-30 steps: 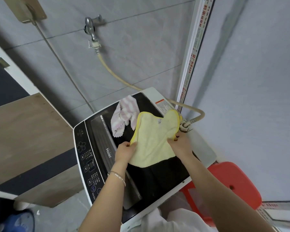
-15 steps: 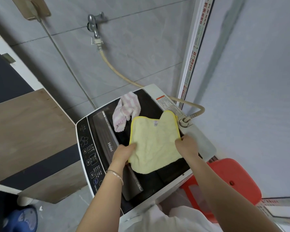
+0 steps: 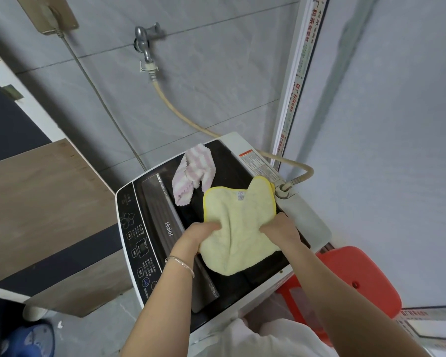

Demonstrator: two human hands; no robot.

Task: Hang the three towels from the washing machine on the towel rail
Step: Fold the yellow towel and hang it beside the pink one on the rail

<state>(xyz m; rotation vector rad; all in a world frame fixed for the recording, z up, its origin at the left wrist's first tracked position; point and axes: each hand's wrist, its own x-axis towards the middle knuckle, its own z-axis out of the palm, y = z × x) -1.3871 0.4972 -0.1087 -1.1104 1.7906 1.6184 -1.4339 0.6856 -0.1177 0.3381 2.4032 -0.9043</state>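
Silver wrist bangle, white clothing

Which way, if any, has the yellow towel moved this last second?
Yes: yellow towel slid toward the near edge of the washing machine, away from the pink striped towel.

Towel atop washing machine

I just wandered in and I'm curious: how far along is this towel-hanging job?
Early on. Done: nothing looks hung; no towel rail is in view. In hand: the left hand and right hand grip the yellow towel by its side edges over the washing machine lid. Left: hang it, then the pink-and-white striped towel lying on the lid behind it; a third towel isn't visible.
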